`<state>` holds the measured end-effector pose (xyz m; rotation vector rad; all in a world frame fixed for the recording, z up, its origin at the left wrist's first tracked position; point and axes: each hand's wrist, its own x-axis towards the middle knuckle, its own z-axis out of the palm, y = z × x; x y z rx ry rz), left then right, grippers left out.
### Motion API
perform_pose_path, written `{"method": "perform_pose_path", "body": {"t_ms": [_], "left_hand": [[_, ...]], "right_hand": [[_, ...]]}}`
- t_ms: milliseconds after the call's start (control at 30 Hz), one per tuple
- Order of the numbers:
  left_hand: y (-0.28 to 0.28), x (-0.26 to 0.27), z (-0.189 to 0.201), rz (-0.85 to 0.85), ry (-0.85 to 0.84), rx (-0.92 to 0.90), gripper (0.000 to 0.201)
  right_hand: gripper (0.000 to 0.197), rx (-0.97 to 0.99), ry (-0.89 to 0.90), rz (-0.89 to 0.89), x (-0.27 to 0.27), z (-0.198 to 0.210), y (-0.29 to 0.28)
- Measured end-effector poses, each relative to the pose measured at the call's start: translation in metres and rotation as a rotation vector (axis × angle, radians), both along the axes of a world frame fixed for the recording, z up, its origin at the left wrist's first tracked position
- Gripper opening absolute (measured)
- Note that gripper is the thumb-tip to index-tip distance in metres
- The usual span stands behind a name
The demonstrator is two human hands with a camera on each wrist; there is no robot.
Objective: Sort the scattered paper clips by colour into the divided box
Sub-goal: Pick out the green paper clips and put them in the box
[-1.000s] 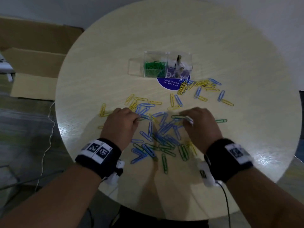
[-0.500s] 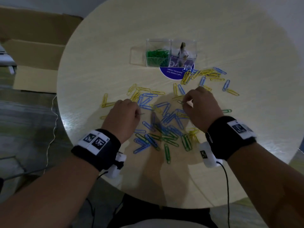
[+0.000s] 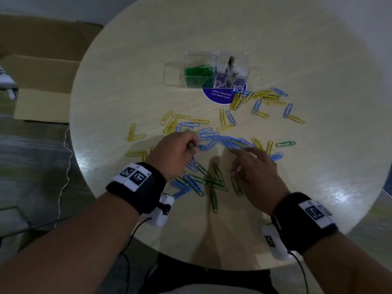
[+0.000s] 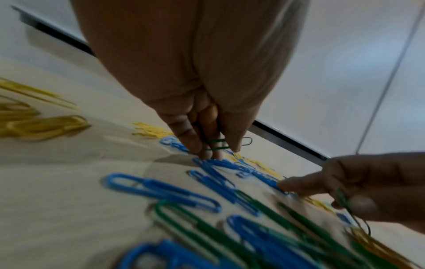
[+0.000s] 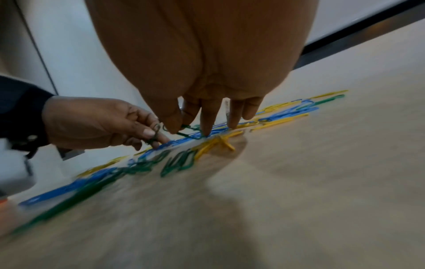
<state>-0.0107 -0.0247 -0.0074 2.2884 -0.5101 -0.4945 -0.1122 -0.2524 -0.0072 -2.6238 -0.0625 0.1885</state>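
the round table (image 3: 318, 49) carries the clear divided box (image 3: 216, 60), green clips in its left compartment. scattered paper clips (image 3: 214, 141) lie nearer the person. the left hand (image 3: 174, 153) pinches a green clip (image 4: 216, 145); the right hand (image 3: 256, 177) pinches another green clip (image 4: 352, 213), forefinger extended.

A round, pale wood-grain table (image 3: 131, 60) carries everything. Toward twelve o'clock stands a clear plastic divided box (image 3: 216, 70), one compartment filled with green paper clips (image 3: 199, 75); it sits partly on a round purple sticker with white lettering (image 3: 220, 96). At about two o'clock lies a loose cluster of yellow and blue paper clips (image 3: 262, 100). Across the centre runs a dense band of blue clips (image 3: 220, 141), with yellow clips (image 3: 169, 124) toward ten o'clock. Near six o'clock, scattered green clips (image 3: 214, 179) mingle with blue ones. One green clip (image 3: 285, 143) lies alone at three o'clock.
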Motion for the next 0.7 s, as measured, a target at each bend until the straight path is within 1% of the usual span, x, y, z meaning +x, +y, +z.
{"method": "perform_pose_path", "body": {"t_ms": [33, 67, 133, 200, 267, 333, 367, 433, 533, 600, 700], "left_hand": [[0.001, 0.002, 0.003, 0.045, 0.006, -0.018, 0.018], [0.003, 0.002, 0.007, 0.068, -0.024, -0.026, 0.016], [0.008, -0.005, 0.014, 0.045, -0.121, -0.005, 0.01], [0.013, -0.021, 0.018, -0.052, -0.144, 0.043, 0.007], [0.022, -0.044, 0.015, -0.198, -0.135, 0.108, 0.007], [0.033, -0.061, 0.007, -0.324, -0.172, 0.161, 0.008], [0.04, -0.066, 0.002, -0.356, -0.194, 0.165, 0.007], [0.051, -0.068, 0.0, -0.367, -0.223, 0.159, 0.006], [0.064, -0.062, 0.0, -0.37, -0.224, 0.162, 0.005], [0.07, -0.055, 0.003, -0.326, -0.205, 0.15, 0.003], [0.06, -0.043, 0.01, -0.188, -0.223, 0.102, 0.006]], "right_hand": [[0.015, 0.027, -0.008, -0.011, 0.006, 0.0, -0.002], [0.014, 0.052, -0.029, -0.024, 0.01, 0.001, -0.004], [0.009, 0.078, -0.108, -0.081, 0.013, 0.006, -0.007], [0.011, 0.13, -0.143, -0.162, 0.009, 0.012, -0.006], [0.014, 0.226, -0.095, -0.179, 0.001, 0.016, 0.002], [0.012, 0.267, -0.013, -0.088, -0.007, 0.015, 0.015], [0.01, 0.264, 0.02, -0.029, -0.01, 0.013, 0.02], [0.009, 0.229, 0.056, 0.057, -0.013, 0.007, 0.028], [0.011, 0.19, 0.054, 0.059, -0.006, 0.002, 0.031], [0.011, 0.217, 0.03, 0.001, 0.002, 0.003, 0.03], [0.009, 0.269, -0.043, -0.167, 0.012, 0.01, 0.022]]}}
